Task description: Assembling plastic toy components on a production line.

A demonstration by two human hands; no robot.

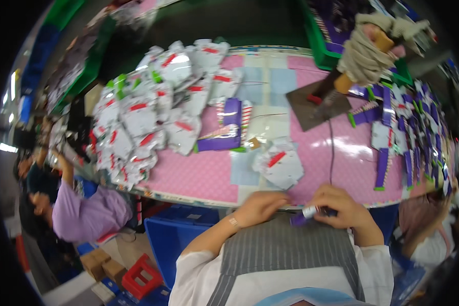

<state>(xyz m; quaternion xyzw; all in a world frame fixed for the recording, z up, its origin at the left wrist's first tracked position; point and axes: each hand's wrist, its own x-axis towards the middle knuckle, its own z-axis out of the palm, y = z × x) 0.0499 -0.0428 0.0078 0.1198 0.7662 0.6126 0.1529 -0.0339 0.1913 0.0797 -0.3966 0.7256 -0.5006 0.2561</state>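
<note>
At the table's near edge, my right hand (340, 206) is closed around a small purple-and-white piece (304, 215), whose exact kind is unclear. To its left, my left hand (262, 208) has its fingers curled together; anything inside them is hidden. Just beyond both hands lies a white pouch with a red strip (281, 163) in clear wrapping. Further off, purple strips with green ends (224, 133) form an L shape beside a small brown piece (253, 143).
Wrapped white pouches (137, 115) heap up on the left of the pink table (204, 178). More purple strips (382, 168) cover the right side. A cloth-wrapped upright device (367, 56) stands on a dark plate (311, 115). Co-workers (89, 211) sit either side; a blue bin (178, 229) is below.
</note>
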